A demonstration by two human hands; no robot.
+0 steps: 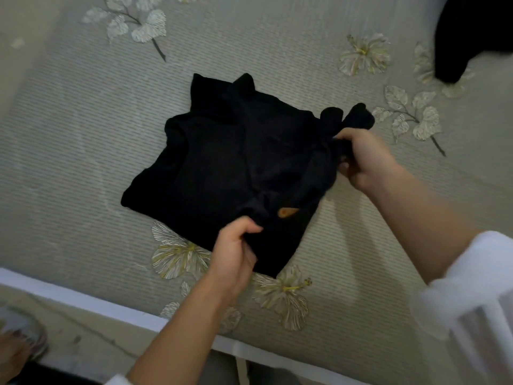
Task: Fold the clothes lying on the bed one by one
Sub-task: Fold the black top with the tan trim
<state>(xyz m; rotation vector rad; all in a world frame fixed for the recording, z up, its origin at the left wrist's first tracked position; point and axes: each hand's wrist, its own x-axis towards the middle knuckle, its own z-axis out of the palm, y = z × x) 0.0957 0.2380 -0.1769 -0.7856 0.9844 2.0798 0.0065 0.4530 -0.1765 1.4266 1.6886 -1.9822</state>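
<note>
A black garment (pixel 222 162) lies partly folded in the middle of the bed (pixel 83 134), with a small brown tag near its front edge. My left hand (pixel 236 251) grips the garment's near edge, fingers curled into the cloth. At the garment's right side my right hand (pixel 363 159) holds a bunch of the fabric, and two dark ends stick out just above it.
The bedspread is pale green with flower prints. Another black piece of clothing (pixel 472 34) lies at the far right corner. The bed's white edge (pixel 97 304) runs along the front, with floor and a foot in a sandal (pixel 19 343) at lower left.
</note>
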